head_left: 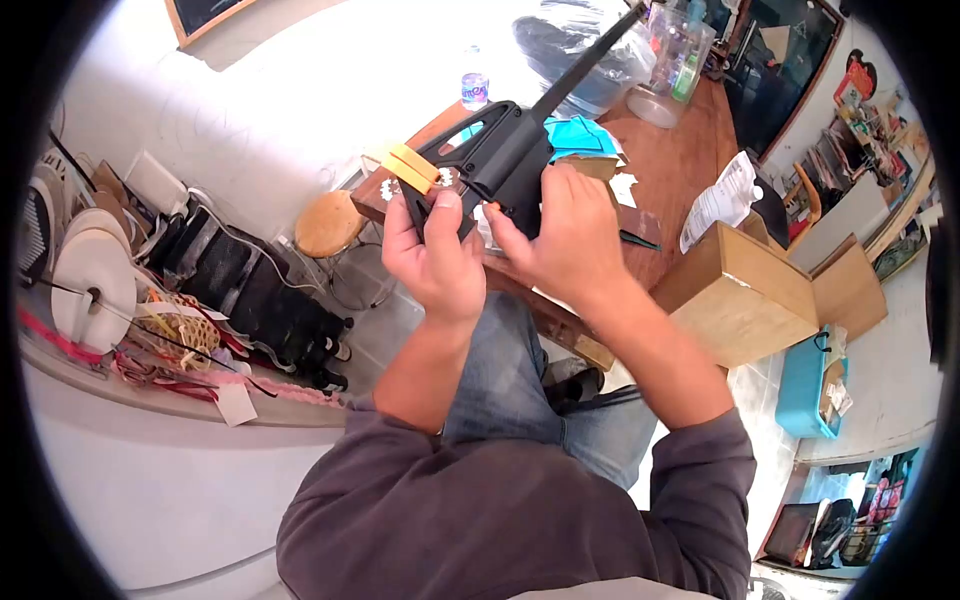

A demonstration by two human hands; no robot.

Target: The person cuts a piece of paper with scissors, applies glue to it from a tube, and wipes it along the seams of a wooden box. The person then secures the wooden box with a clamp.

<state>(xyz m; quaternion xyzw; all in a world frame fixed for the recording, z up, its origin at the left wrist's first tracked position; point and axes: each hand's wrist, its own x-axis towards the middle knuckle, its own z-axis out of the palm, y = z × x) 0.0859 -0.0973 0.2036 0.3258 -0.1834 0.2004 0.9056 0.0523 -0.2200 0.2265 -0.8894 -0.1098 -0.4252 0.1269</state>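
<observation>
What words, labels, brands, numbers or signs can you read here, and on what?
None reads for certain.
Small bottle: lettering on the label, too small to read.
Crumpled printed sheet: print too small and blurred.
Green label by the clear container: too small.
Black device in the hands: no legible marking on the visible side.

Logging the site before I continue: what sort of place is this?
Probably a cluttered home workroom: a brown wooden table, a round wooden stool and an open cardboard box.
</observation>
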